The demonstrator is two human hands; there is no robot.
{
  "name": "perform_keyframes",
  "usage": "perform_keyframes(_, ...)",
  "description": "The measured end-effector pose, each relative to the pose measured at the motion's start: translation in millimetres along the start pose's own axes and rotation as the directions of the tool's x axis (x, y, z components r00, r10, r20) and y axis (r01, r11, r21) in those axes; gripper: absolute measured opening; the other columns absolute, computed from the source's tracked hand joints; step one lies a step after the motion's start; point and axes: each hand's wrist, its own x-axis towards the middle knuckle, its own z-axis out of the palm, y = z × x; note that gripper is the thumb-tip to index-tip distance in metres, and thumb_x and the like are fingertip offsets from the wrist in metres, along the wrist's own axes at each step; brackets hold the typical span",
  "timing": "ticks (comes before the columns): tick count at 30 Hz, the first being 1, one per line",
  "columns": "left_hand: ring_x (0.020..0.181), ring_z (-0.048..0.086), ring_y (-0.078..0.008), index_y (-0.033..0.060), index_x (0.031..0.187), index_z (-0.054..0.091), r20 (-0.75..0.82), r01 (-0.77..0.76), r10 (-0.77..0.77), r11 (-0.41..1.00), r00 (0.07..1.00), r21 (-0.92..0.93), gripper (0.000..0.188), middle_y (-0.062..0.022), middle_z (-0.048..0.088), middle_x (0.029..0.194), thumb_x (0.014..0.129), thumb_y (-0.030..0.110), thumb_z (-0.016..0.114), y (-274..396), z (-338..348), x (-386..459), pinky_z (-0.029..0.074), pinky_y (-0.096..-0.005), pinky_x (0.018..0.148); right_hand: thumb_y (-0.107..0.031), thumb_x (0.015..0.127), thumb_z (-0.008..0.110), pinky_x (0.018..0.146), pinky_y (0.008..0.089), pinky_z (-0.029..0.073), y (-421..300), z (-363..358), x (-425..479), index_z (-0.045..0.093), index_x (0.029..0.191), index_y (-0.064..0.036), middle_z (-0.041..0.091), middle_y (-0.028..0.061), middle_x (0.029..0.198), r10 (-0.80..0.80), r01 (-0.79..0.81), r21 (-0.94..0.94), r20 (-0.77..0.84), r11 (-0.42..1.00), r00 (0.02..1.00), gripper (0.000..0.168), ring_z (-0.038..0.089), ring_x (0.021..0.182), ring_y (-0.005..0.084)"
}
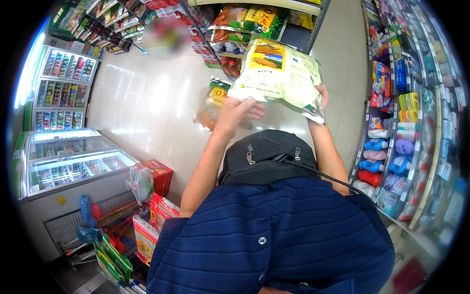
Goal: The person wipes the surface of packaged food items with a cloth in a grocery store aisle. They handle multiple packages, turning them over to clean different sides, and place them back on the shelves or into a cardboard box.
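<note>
A large pale-green and yellow plastic food bag (277,73), with its printed side up, is held out in front of the shelf. My left hand (240,112) grips its near left corner, thumb on top and the other fingers loosely spread. At the bag's right edge is my right hand (322,99), its fingers partly hidden behind the bag. Below and to the left, a similar food bag (216,99) with a yellow panel lies on the tiled floor. More food bags (257,18) are stacked on the metal shelf just beyond the held bag.
Detergent and cleaning bottles fill a long shelf (398,147) at the right. Display freezers (69,149) and a drinks fridge (68,81) stand at the left. Near my left side are a wire cart (62,228), a red box (161,176) and packaged bags (145,239). A black waist bag (270,158) is worn in front.
</note>
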Motion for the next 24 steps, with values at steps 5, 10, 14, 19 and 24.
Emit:
perform_keyframes(5, 0.085, 0.075, -0.0263, -0.011, 0.112, 0.065, 0.032, 0.031, -0.029, 0.996, 0.999, -0.078, 0.035, -0.0233, 0.073, 0.102, 0.102, 0.022, 0.057, 3.6, 0.8, 2.6, 0.062, -0.034, 0.077, -0.023, 0.083, 0.049, 0.113, 0.0519, 0.042, -1.6, -2.0, 1.2, 0.037, 0.148, 0.005, 0.05, 0.0279, 0.144, -0.02, 0.019, -0.021, -0.043, 1.0, 0.999, 0.072, 0.054, 0.13, 0.0416)
perform_keyframes(10, 0.083, 0.075, -0.0276, -0.0115, 0.107, 0.065, 0.009, 0.026, -0.026, 0.995, 1.0, -0.091, 0.034, -0.0247, 0.073, 0.098, 0.102, 0.021, 0.056, 5.8, 5.5, 6.8, 0.062, -0.0351, 0.077, -0.024, 0.084, 0.049, 0.112, 0.0528, 0.044, -1.6, -6.3, 1.2, 0.038, 0.149, 0.003, 0.051, 0.0266, 0.144, -0.017, 0.015, -0.022, -0.076, 1.0, 0.997, 0.071, 0.054, 0.13, 0.0419)
perform_keyframes(14, 0.082, 0.076, -0.0288, -0.0127, 0.105, 0.065, -0.016, 0.055, -0.056, 0.997, 0.998, -0.055, 0.034, -0.0257, 0.073, 0.095, 0.102, 0.019, 0.055, 8.0, 6.2, 7.4, 0.063, -0.0363, 0.076, -0.025, 0.084, 0.048, 0.111, 0.052, 0.045, 0.5, 0.4, -1.2, 0.038, 0.148, 0.003, 0.052, 0.026, 0.143, -0.017, 0.013, -0.036, -0.109, 0.999, 0.994, 0.07, 0.055, 0.129, 0.0408)
perform_keyframes(19, 0.082, 0.076, -0.0297, -0.0122, 0.102, 0.066, -0.009, 0.049, -0.049, 0.997, 0.999, -0.066, 0.033, -0.0261, 0.073, 0.095, 0.102, 0.019, 0.055, 5.2, 4.3, 10.4, 0.063, -0.0366, 0.076, -0.026, 0.084, 0.049, 0.109, 0.0514, 0.048, 0.1, 3.6, -2.0, 0.041, 0.146, 0.003, 0.055, 0.0245, 0.141, -0.007, -0.006, -0.058, -0.219, 0.998, 0.976, 0.068, 0.058, 0.126, 0.0387)
perform_keyframes(24, 0.081, 0.076, -0.0294, -0.0119, 0.102, 0.067, -0.014, 0.044, -0.045, 0.997, 0.999, -0.059, 0.032, -0.0258, 0.073, 0.094, 0.102, 0.018, 0.055, 4.1, 3.5, 11.8, 0.063, -0.0362, 0.076, -0.026, 0.084, 0.05, 0.108, 0.0507, 0.048, 0.9, 4.7, -2.1, 0.042, 0.145, 0.003, 0.056, 0.024, 0.139, -0.007, -0.007, -0.056, -0.249, 0.998, 0.968, 0.068, 0.059, 0.124, 0.0382)
